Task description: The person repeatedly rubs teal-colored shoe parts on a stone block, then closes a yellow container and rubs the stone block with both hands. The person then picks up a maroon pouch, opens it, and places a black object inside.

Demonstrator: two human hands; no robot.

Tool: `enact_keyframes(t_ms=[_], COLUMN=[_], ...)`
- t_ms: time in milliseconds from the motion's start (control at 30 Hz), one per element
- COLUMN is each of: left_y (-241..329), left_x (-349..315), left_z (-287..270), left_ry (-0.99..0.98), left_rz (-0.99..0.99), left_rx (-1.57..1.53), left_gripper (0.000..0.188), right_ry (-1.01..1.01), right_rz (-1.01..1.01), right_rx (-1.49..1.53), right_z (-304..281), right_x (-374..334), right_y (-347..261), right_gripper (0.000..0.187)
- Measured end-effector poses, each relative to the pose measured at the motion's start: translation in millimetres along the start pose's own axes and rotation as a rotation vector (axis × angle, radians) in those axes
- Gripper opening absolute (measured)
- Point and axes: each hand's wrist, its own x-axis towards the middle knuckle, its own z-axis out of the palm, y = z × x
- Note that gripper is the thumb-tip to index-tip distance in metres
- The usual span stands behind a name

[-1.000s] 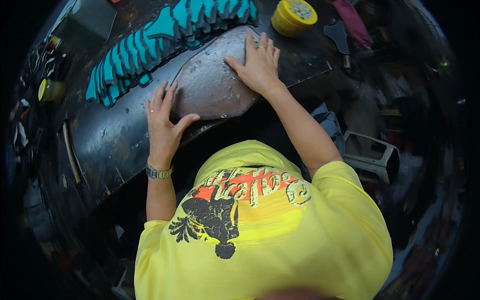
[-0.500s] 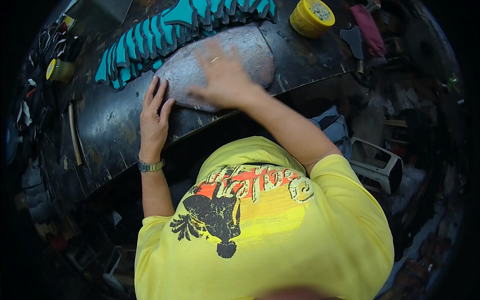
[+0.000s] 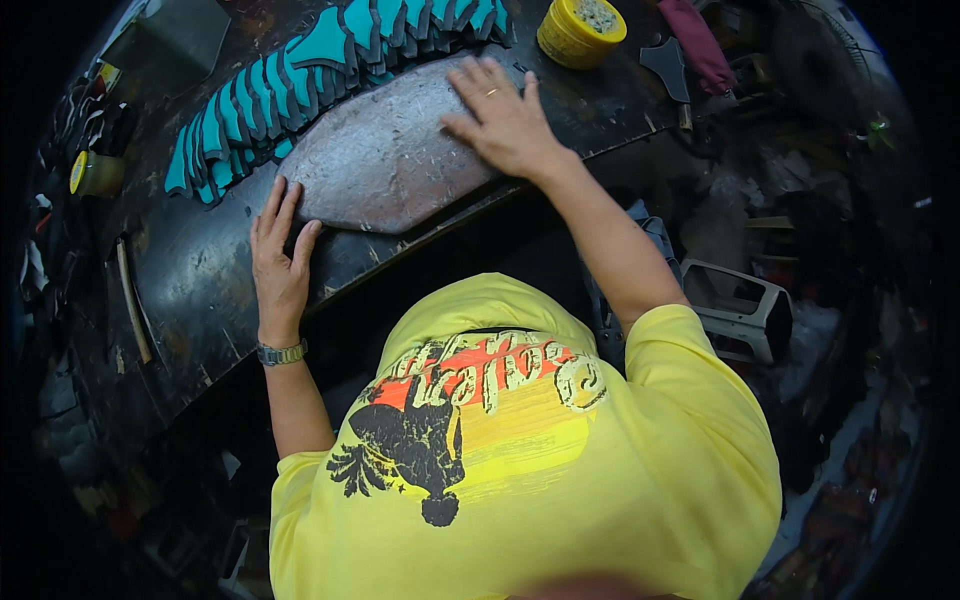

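A flat, mottled grey slab (image 3: 380, 150) with angled edges, its material unclear, lies along the front edge of the dark workbench. At its left end rests my left hand (image 3: 280, 265), fingers extended and thumb apart, the fingertips against the slab's edge. My right hand (image 3: 508, 125) is laid flat over the slab's right part, fingers spread and a ring on one of them. Just behind the slab runs a long overlapping row of teal-and-black cut pieces (image 3: 240, 110), flat and curved in outline. Part of the slab's right end is hidden beneath my right hand.
A yellow tub (image 3: 580, 35) with pale contents stands at the back right, near a dark wide-bladed tool (image 3: 665, 70) and a maroon bundle (image 3: 697, 45). On the left are a wooden stick (image 3: 132, 300) and a small yellow-lidded jar (image 3: 97, 174). A plastic stool (image 3: 740, 310) sits below, right.
My right hand has slid from the slab's middle toward its right end and is no longer blurred. My left hand stays at the left end. The whole view has shifted slightly.
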Motion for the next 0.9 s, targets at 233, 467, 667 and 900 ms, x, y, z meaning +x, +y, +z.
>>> enact_keyframes(t_ms=[233, 467, 667, 900], left_y=[-3, -4, -8, 20], left_x=[-2, -3, -7, -12], left_z=[2, 2, 0, 14], left_ry=[0.003, 0.176, 0.321, 0.420], left_rz=[0.018, -0.075, 0.039, -0.070], left_rx=[0.025, -0.262, -0.126, -0.474], left_gripper=[0.047, 0.026, 0.010, 0.028], right_ry=[0.121, 0.360, 0.205, 0.332], right_rz=[-0.065, 0.398, 0.209, 0.436], right_rx=[0.075, 0.917, -0.065, 1.313], right_z=[-7, -33, -15, -42], right_x=[-6, -80, -65, -114], right_y=[74, 35, 26, -22], right_gripper=[0.049, 0.039, 0.069, 0.057])
